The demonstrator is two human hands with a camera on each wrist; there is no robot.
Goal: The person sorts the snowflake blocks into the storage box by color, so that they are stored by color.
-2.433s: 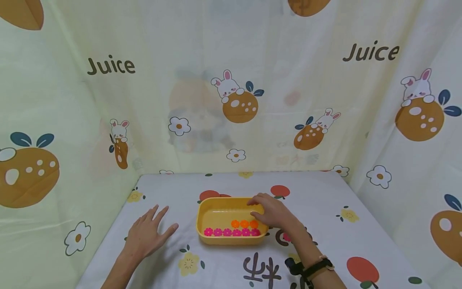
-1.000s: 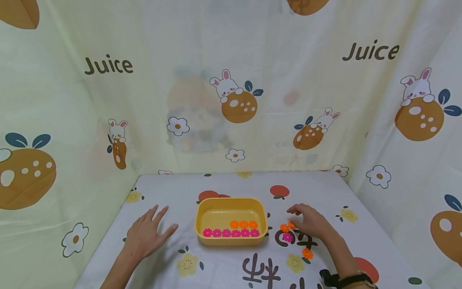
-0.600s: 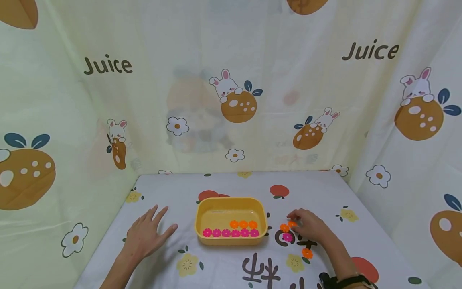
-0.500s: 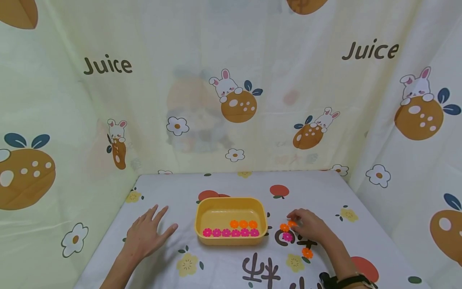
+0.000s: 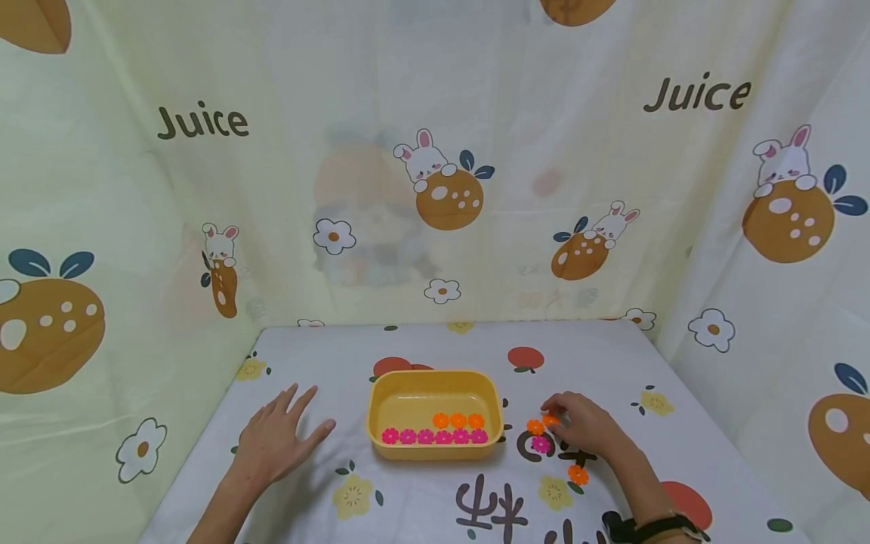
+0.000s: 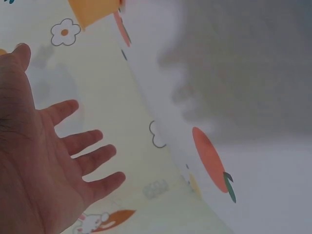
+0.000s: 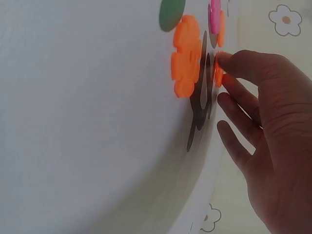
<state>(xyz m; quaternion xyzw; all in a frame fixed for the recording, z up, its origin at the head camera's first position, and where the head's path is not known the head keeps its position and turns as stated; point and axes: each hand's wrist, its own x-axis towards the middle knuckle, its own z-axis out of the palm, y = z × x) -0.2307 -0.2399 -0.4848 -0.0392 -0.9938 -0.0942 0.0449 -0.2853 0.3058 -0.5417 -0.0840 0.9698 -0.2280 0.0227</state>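
My right hand point(image 5: 581, 423) has its thumb and index finger at opposite edges of an orange flower-shaped plastic piece point(image 5: 550, 420) on the table, pinching it; the right wrist view shows the same orange piece point(image 7: 218, 72) between the fingertips. Close by lie a second orange flower piece point(image 5: 535, 428), a pink one point(image 5: 541, 444) and, nearer the front, another orange one point(image 5: 578, 474). A yellow tray point(image 5: 435, 452) holds a row of several pink flower pieces point(image 5: 425, 437) with three orange ones point(image 5: 458, 421) behind. My left hand point(image 5: 275, 438) is left of the tray, fingers spread, holding nothing.
A white printed cloth point(image 5: 408, 506) covers the table. Cream printed curtains point(image 5: 381, 98) enclose it at the back and both sides. A dark band point(image 5: 655, 527) with a small device is on the right wrist.
My right hand has gone from over the tray's right side to the loose pieces on the right, then lowered onto an orange one. The left hand and the tray have stayed put.
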